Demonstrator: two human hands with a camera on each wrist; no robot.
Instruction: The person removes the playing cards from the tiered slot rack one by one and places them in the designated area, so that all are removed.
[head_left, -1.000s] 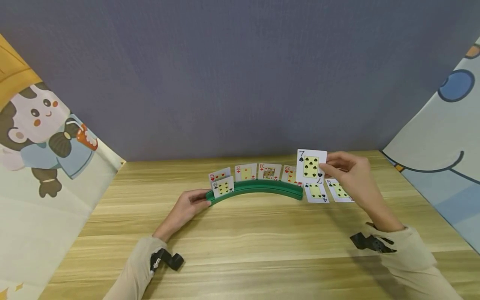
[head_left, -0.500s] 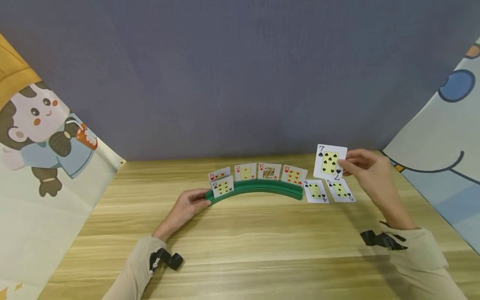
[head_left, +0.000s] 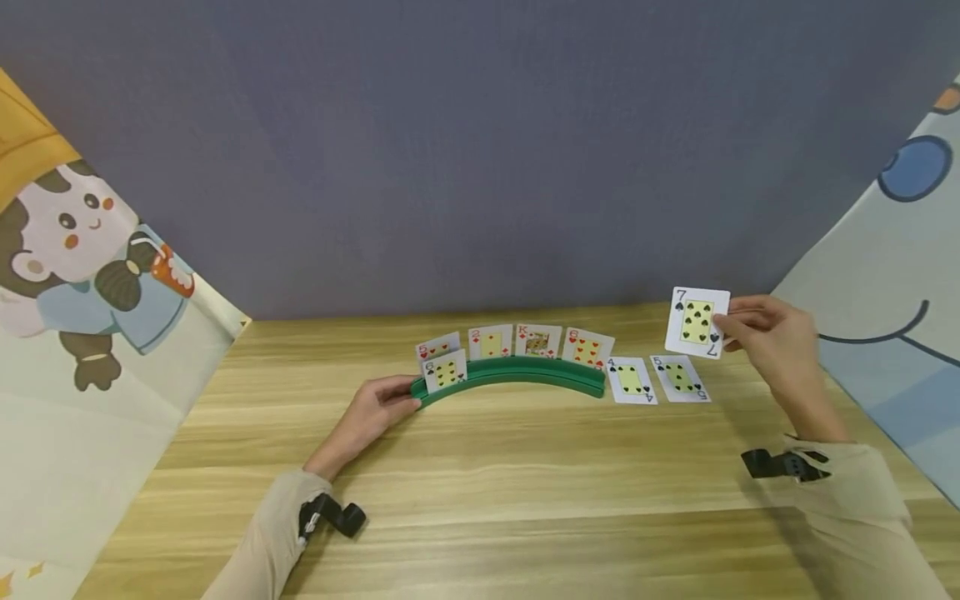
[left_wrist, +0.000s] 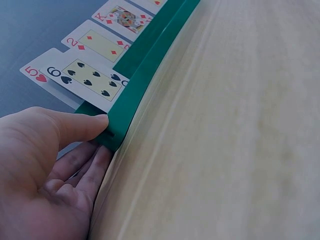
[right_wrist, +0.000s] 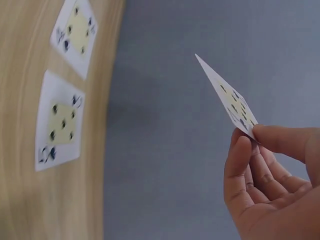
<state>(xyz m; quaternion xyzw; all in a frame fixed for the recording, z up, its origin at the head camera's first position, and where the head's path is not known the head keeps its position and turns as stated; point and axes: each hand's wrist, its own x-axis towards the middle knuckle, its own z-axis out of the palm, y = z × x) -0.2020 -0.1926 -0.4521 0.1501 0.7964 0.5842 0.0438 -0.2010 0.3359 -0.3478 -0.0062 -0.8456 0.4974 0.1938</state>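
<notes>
My right hand [head_left: 780,337] pinches the seven of spades [head_left: 697,322] by its right edge, raised above the table with its face toward me. My left hand [head_left: 372,414] grips the left end of a curved green card holder [head_left: 525,369], thumb on top and fingers beneath in the left wrist view. The six of spades [left_wrist: 87,79] stands in the holder's front slot, partly covering the five of hearts [left_wrist: 37,75]. Behind it in the rear slot lean the two of diamonds [head_left: 491,342], king of diamonds [head_left: 537,342] and six of hearts [head_left: 588,347].
Right of the holder, the four of spades [head_left: 632,381] and five of spades [head_left: 680,379] lie face up on the wooden table [head_left: 525,500]. A grey-blue wall panel [head_left: 480,167] rises along the table's back edge, with printed cartoon panels on both sides.
My right hand has carried the seven of spades to the right, from over the holder's right end and the four of spades to beyond the five of spades. The left hand stays put.
</notes>
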